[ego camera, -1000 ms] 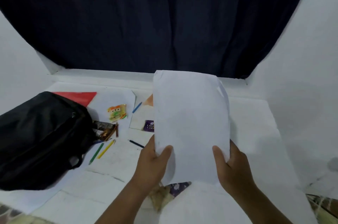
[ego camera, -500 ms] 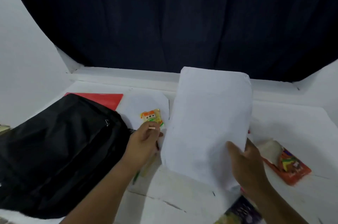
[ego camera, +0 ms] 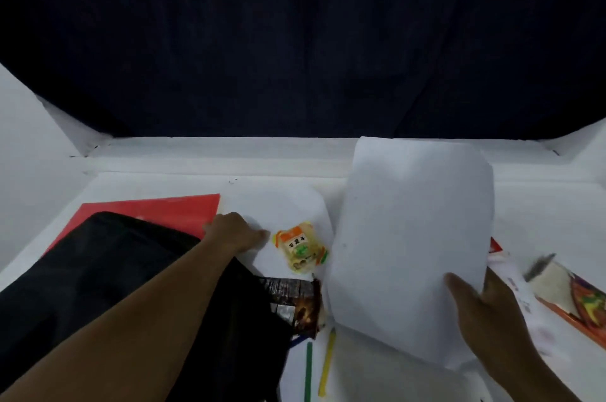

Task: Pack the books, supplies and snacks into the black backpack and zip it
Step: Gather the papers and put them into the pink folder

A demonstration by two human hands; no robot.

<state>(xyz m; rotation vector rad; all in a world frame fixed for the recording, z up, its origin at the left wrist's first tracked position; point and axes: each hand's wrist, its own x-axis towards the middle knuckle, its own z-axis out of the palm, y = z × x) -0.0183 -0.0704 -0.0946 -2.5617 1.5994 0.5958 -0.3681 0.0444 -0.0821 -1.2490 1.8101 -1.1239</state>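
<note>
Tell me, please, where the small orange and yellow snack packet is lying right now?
The snack packet lies flat on the white table, just right of the left hand and left of the raised white book.

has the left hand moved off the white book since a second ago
Yes. The left hand has let go of the white book and reached left across the table to the red folder, beside the black backpack.

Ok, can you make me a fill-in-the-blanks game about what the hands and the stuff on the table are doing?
1. The right hand holds a big ____ book.
2. The left hand reaches over the ____ backpack.
3. The folder behind the backpack is ____.
4. Beside the yellow pencil lies a ____ pencil.

Missing words: white, black, red, green
</note>
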